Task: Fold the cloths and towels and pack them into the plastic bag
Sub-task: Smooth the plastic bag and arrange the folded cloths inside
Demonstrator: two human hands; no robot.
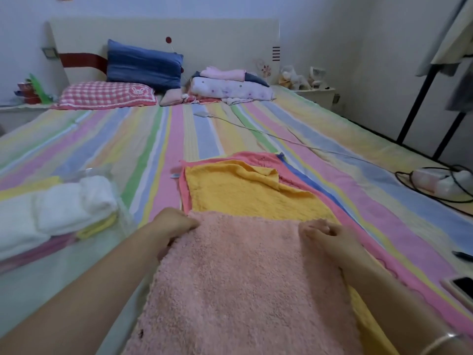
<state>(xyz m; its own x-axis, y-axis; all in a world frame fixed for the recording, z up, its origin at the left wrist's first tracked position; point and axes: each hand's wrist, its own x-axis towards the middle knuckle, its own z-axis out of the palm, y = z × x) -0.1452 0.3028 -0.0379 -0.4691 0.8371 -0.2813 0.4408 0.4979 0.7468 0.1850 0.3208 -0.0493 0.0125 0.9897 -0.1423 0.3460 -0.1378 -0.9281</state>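
Note:
A fluffy pink towel (243, 283) lies spread on the bed in front of me, on top of a yellow towel (245, 193). Under those lies a coral-pink cloth (258, 157), with a blue edge (299, 172) showing beneath. My left hand (174, 224) pinches the pink towel's far left corner. My right hand (322, 234) grips its far right corner with curled fingers. At the left, folded white towels (69, 203) and a yellow cloth (97, 226) sit inside a clear plastic bag (120, 201).
The striped bed sheet (128, 139) stretches away to pillows (143, 64) and folded bedding (230, 88) at the headboard. A cable (281, 138) runs across the bed to a power strip (442, 180) at the right. A phone (460, 285) lies near the right edge.

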